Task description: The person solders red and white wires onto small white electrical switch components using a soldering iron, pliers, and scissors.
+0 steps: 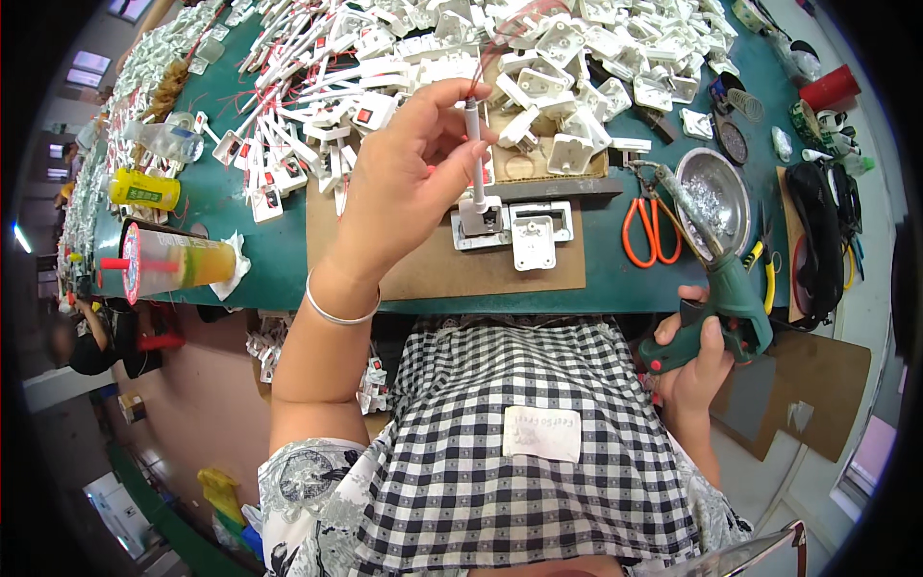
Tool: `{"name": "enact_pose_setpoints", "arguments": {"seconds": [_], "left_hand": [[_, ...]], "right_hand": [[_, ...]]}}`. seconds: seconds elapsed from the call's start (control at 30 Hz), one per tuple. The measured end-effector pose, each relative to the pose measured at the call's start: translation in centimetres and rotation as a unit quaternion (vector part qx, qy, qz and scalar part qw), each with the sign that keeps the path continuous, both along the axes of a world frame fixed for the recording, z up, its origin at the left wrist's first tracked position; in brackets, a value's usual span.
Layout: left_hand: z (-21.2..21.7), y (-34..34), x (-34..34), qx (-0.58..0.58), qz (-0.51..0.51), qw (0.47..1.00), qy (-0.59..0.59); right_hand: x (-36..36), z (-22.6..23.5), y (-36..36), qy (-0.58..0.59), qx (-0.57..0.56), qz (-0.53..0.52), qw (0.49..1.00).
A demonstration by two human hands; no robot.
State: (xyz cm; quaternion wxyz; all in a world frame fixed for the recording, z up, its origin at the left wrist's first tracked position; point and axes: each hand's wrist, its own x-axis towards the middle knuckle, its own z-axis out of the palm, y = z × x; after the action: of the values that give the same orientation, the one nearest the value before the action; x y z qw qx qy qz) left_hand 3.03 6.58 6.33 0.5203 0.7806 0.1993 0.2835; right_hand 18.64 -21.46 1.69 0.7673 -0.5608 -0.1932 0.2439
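My left hand (pixel 415 173) pinches a white plastic stem (pixel 476 159) near its top, thumb and fingers around it. Thin red wires (pixel 486 58) run up from the stem's upper end. Its lower end meets a small square white housing (pixel 484 219), which sits on a white plastic fixture (pixel 560 213). An open white box-shaped part (pixel 534 242) lies on the fixture's right side. In my right hand (pixel 697 351) is a green soldering gun (pixel 726 298), gripped by the handle, its metal barrel pointing up and left, away from the white parts.
A brown board (pixel 433 279) lies under the fixture. White plastic parts (pixel 567 87) are heaped at the back. Orange-handled scissors (pixel 654 231) and a metal bowl (pixel 713 197) stand to the right. A drink cup (pixel 178 262) and yellow bottle (pixel 144 189) are on the left.
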Motion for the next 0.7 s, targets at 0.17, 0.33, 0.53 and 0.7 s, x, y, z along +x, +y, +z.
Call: {"name": "enact_pose_setpoints", "arguments": {"seconds": [0.17, 0.33, 0.53, 0.7], "left_hand": [[0.4, -0.3, 0.2, 0.047, 0.017, 0.997, 0.058], [0.2, 1.2, -0.4, -0.121, -0.095, 0.988, 0.005], [2.5, 3.0, 0.9, -0.162, -0.095, 0.982, -0.009], [1.7, 2.4, 1.2, -0.197, -0.045, 0.977, -0.061]], "right_hand": [[0.2, -0.1, -0.1, 0.006, -0.017, -0.015, 1.000], [0.2, -0.3, -0.2, 0.008, -0.004, -0.010, 1.000], [0.0, -0.4, -0.3, 0.010, -0.005, 0.002, 1.000], [-0.1, -0.3, -0.2, 0.015, -0.009, -0.015, 1.000]]}}
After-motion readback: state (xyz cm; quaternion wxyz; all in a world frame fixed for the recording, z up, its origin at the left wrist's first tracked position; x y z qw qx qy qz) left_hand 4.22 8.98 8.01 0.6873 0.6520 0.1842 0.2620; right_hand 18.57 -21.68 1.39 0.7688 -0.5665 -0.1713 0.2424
